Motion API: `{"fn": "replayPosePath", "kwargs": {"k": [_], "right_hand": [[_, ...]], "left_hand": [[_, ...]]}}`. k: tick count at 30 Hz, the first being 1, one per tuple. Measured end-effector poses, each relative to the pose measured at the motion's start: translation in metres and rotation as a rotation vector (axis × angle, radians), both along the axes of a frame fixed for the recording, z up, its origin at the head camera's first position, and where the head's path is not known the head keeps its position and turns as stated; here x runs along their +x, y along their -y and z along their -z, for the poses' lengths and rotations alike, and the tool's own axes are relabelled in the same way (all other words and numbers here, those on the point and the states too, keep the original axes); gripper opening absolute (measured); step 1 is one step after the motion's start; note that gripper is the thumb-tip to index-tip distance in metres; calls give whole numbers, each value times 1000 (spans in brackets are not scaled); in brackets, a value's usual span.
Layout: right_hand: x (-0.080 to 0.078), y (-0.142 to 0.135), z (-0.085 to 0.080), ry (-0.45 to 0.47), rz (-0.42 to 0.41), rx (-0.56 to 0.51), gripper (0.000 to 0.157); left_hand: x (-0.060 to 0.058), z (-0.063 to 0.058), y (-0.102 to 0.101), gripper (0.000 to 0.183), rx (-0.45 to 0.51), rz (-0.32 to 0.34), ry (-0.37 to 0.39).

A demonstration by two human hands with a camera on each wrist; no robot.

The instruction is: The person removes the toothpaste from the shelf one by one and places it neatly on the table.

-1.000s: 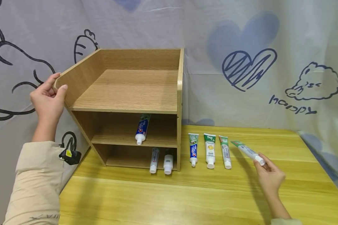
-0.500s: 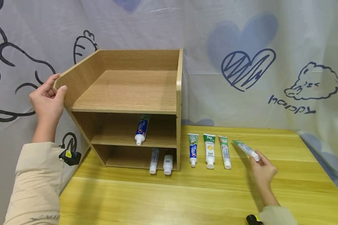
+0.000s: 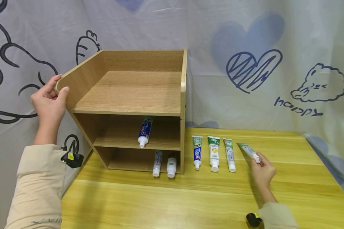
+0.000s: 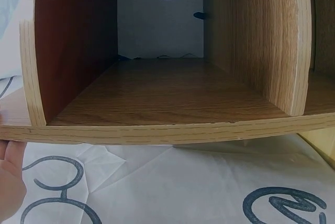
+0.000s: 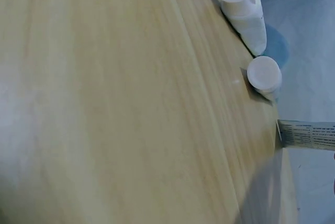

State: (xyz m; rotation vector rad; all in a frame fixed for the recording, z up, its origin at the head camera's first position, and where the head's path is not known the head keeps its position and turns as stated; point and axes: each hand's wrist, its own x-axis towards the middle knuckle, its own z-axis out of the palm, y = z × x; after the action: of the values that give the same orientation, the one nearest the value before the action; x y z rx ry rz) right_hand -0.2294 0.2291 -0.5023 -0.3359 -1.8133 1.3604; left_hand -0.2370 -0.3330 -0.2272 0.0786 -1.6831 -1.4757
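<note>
Where visible, shelf [image 3: 129, 92] w/ 3 tubes [image 3: 145, 130]

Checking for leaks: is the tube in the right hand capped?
Capped: the head view shows a white cap on the toothpaste tube in the right hand.

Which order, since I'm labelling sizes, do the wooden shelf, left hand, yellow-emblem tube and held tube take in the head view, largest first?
1. Wooden shelf
2. Left hand
3. Yellow-emblem tube
4. Held tube, smallest as visible; the right hand partly covers it.
</note>
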Motion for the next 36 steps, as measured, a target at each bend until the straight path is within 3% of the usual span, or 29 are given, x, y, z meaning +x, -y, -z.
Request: {"fn": "replayPosePath", "kwargs": {"k": [4, 11, 15, 36], "right_hand": [[-1, -1, 6, 4, -3, 77, 27], [1, 5, 9, 104, 34, 287, 29], [4, 9, 10, 133, 45, 343, 31], [10, 7, 22, 420, -86, 386, 39]], "left_hand": [[1, -1, -1, 33, 0, 4, -1], [2, -1, -1, 33, 29, 19, -8], [1, -1, -1, 33, 43, 37, -11], [1, -1, -1, 33, 46, 29, -1]]}}
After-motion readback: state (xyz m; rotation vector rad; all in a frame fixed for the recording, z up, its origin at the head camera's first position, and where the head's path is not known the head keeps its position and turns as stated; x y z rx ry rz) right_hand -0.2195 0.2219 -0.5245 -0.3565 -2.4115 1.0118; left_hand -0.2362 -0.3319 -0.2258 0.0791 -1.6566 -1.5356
